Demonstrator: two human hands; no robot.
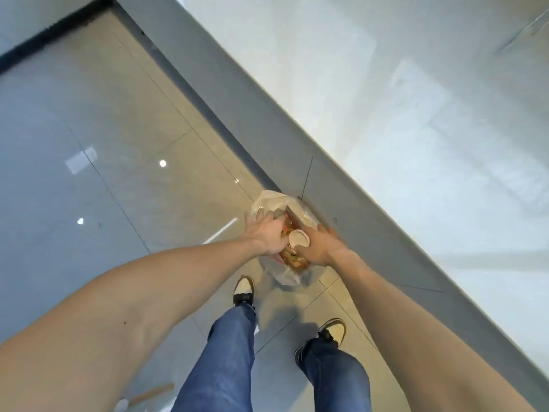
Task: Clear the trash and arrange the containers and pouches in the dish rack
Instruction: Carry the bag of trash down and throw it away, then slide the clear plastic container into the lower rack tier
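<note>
On tiled floor [124,150], two hands, one cup [299,238], one bag [269,200].

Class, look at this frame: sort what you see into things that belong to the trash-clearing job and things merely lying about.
Belongs to the job:
- plastic trash bag
- paper cup, at the right hand
- left hand on the bag

Just lying about:
- brown strip on the floor
- grey baseboard

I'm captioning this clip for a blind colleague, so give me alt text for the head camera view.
Seen from above, a person's two bare arms reach down to a plastic-lined trash bin on a tiled floor; the right hand holds a small paper cup over it while the left hand rests at the liner's edge. Blue jeans and two-tone sneakers show below.
</note>
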